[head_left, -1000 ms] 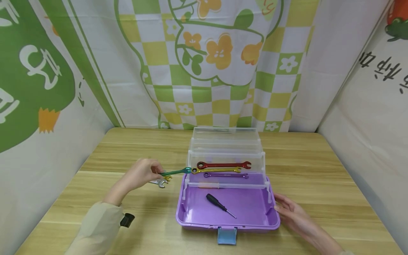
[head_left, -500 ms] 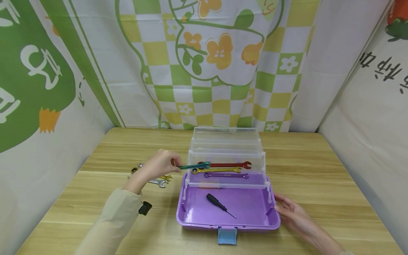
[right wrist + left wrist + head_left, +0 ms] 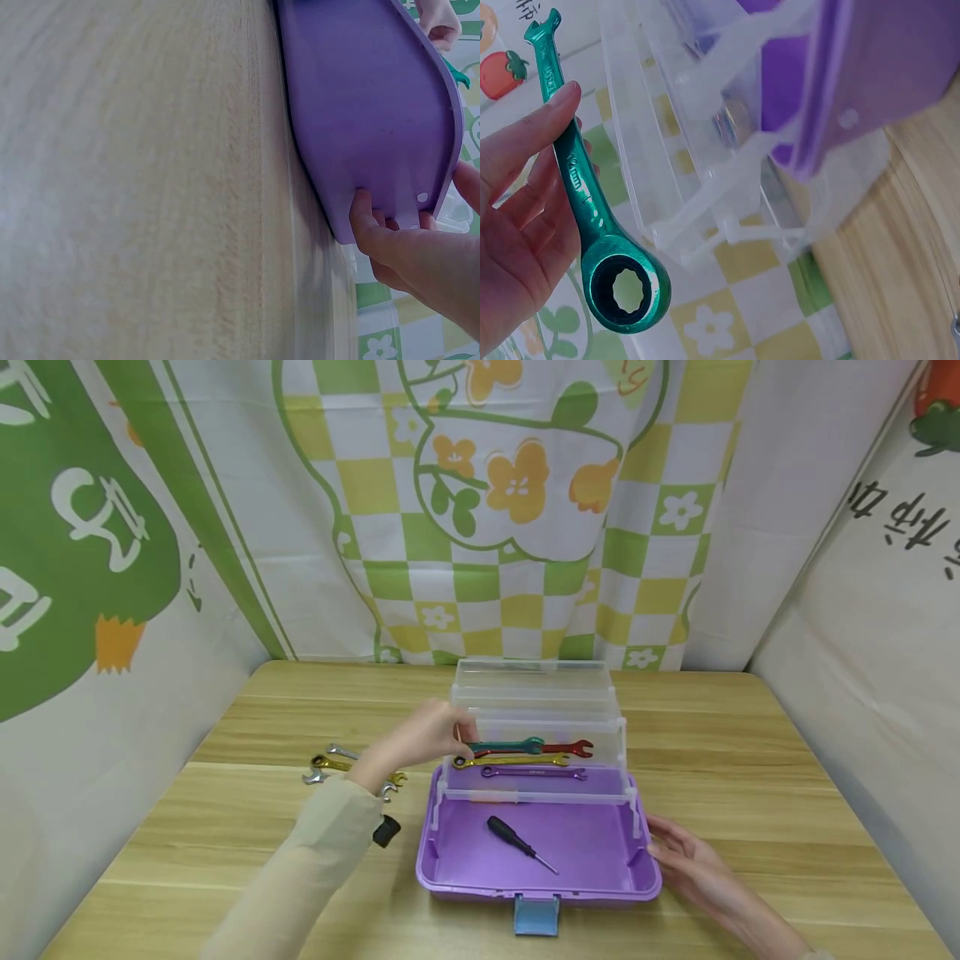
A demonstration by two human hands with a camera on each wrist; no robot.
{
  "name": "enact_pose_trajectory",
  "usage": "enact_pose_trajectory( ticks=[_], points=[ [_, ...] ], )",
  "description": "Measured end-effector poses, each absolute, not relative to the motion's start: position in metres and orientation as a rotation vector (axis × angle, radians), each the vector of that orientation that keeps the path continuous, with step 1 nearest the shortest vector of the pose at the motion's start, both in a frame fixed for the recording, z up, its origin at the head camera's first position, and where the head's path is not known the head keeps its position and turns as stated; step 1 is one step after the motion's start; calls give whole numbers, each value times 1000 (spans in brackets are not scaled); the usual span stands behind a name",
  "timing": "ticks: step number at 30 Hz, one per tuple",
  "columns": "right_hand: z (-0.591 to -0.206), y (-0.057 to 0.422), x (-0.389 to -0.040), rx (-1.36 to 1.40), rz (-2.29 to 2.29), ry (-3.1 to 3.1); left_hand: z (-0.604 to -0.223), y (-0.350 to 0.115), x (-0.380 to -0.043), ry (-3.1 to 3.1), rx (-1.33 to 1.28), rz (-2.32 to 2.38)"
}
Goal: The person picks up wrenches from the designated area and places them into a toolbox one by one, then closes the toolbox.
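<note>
Head view: the left hand [image 3: 427,735] pinches a green wrench [image 3: 513,746] between thumb and fingers, at the clear tiers [image 3: 540,702] of a purple toolbox [image 3: 600,839]. The wrench overlaps a red wrench [image 3: 576,748] in this view; whether they touch cannot be told. A gold wrench [image 3: 517,762] and a purple wrench [image 3: 534,772] lie nearer the front. A black screwdriver [image 3: 521,843] lies on the toolbox floor. Several loose wrenches [image 3: 330,762] lie on the wooden table [image 3: 720,743], left of the toolbox. The right hand [image 3: 693,864] is against the toolbox's right side.

Left wrist view: the grip is narrow, thumb across the green wrench's shank; the ring end and open end both project beyond the hand.

Right wrist view: the right hand's fingertips touch the toolbox's outer wall, with the thumb at the rim, set wide of the fingers.
</note>
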State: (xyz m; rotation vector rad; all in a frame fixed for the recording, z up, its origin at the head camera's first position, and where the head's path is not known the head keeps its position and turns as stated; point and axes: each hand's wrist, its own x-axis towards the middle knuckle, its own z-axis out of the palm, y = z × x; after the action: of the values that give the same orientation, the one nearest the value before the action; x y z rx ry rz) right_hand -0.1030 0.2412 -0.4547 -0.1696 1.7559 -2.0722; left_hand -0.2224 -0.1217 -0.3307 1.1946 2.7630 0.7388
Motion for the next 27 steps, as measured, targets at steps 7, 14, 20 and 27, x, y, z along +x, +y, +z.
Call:
enact_pose_trajectory(
  ticks=[7,14,20,27],
  points=[
    [-457,241,-103,-206,-2093,1734,-332,-97,-227,2706,1249,672],
    [-457,241,-103,-208,-2076,1760,-334,-79,-229,2649,1270,622],
    [-456,241,-103,-187,-2047,1795,-336,-68,-228,2595,1303,553],
    [-455,241,-103,-185,-2064,1771,-339,-59,-226,2499,1265,522]
  ],
)
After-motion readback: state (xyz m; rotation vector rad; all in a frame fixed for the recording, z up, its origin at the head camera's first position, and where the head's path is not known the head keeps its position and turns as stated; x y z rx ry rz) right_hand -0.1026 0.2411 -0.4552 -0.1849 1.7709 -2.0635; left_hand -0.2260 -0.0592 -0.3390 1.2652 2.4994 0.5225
